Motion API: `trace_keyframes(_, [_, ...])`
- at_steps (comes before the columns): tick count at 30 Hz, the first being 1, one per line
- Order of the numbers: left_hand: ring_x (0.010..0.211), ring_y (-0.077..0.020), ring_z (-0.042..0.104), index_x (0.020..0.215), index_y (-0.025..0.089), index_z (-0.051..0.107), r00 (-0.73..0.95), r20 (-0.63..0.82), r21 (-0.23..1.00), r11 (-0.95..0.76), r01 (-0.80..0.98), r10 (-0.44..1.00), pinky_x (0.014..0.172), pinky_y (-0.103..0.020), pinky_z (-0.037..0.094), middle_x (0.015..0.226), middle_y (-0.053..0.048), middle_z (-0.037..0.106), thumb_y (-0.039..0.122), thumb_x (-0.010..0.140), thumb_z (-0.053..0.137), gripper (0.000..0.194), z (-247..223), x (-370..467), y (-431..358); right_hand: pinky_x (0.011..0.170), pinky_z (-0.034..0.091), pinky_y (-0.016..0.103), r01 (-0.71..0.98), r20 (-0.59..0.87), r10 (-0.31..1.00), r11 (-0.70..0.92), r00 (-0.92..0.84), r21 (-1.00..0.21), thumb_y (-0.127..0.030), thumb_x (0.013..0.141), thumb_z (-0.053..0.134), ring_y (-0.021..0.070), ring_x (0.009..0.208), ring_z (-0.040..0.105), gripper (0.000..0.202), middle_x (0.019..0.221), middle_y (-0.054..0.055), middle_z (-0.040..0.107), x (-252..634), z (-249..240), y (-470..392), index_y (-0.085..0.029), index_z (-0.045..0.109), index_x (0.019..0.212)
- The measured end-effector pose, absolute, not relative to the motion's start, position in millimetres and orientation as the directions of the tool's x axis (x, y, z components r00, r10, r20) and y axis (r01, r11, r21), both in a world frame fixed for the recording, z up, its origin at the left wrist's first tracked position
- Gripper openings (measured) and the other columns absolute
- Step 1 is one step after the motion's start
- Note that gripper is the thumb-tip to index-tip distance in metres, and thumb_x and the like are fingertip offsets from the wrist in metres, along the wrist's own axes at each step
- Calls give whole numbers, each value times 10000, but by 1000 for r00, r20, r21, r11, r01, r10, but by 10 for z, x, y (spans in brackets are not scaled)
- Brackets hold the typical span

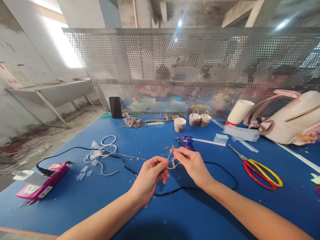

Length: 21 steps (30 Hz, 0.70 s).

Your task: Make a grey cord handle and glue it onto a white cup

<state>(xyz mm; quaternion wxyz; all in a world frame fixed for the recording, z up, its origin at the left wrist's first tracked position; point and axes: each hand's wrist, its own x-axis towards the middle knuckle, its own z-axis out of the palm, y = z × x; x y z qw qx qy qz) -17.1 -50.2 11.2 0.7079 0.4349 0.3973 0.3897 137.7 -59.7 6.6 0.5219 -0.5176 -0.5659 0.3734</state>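
Both hands meet over the middle of the blue table. My left hand is closed, thumb against forefinger, on a thin beige cord. Pinched too, my right hand grips the same cord near its upper end. A loose loop of the cord hangs beneath the fingers, and a length of it trails left across the table. Just beyond my right hand lies a blue glue gun with a clear glue stick in its back. Farther off stand a small cord-trimmed paper cup and two little handled baskets.
Scissors with red and yellow handles lie at right. Glue sticks, stacked paper cups and a bag are behind them. A pink power strip sits left, its black cable crossing the table. A perforated metal screen borders the back.
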Motion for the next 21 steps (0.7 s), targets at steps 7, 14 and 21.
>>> trace_keyframes(7, [395, -50, 362, 697, 152, 561, 296, -211, 931, 284, -230, 931, 404, -175, 248, 435, 54, 484, 379, 663, 706, 271, 129, -155, -551, 606, 498, 261, 241, 210, 971, 178, 112, -954, -389, 811, 580, 156, 665, 608, 260, 802, 39, 701, 1378, 68, -662, -180, 727, 862])
trace_keyframes(14, [402, -57, 391, 744, 153, 551, 233, -147, 956, 199, -215, 961, 435, -190, 292, 470, 45, 526, 397, 710, 665, 271, 59, -116, -595, 628, 478, 244, 290, 272, 960, 242, 71, -926, -372, 843, 558, 149, 702, 595, 234, 791, 21, 660, 1330, 95, -761, -194, 707, 813])
trace_keyframes(21, [443, -64, 427, 719, 152, 558, 218, -115, 972, 156, -179, 969, 458, -189, 321, 496, 50, 516, 341, 693, 688, 231, 48, -110, -612, 634, 471, 243, 296, 277, 958, 244, 78, -924, -358, 855, 553, 152, 716, 595, 222, 796, 25, 655, 1330, 82, -789, -190, 692, 814])
